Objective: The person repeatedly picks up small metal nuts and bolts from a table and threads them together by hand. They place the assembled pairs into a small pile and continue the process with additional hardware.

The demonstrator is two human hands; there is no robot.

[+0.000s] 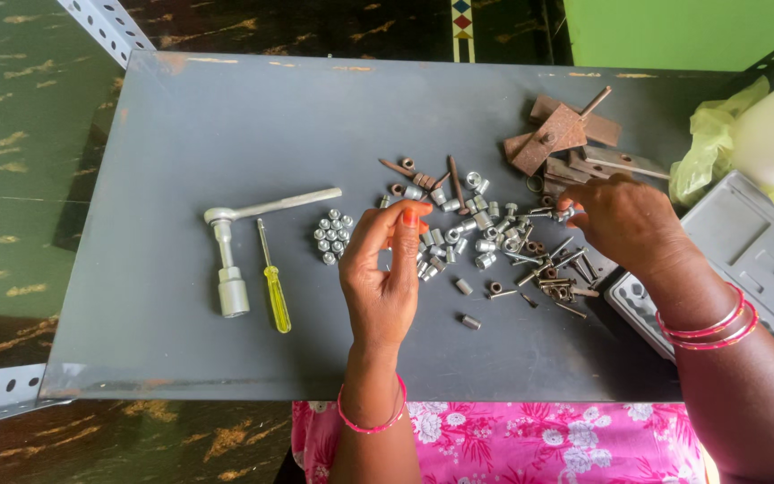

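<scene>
Left hand pinched on smth tiny, can't tell what, above the grey metal bench. Right hand fingers curled into the mixed silver/rusty bolt pile. Imo lift one pc clean, no dragging.

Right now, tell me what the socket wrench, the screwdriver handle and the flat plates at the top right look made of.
Socket wrench: apparently bright plated steel, silvery with a soft sheen.
Screwdriver handle: likely clear yellow plastic, since it looks translucent and glossy.
Flat plates: probably bare steel gone rusty, being dull reddish-brown and matte.
</scene>
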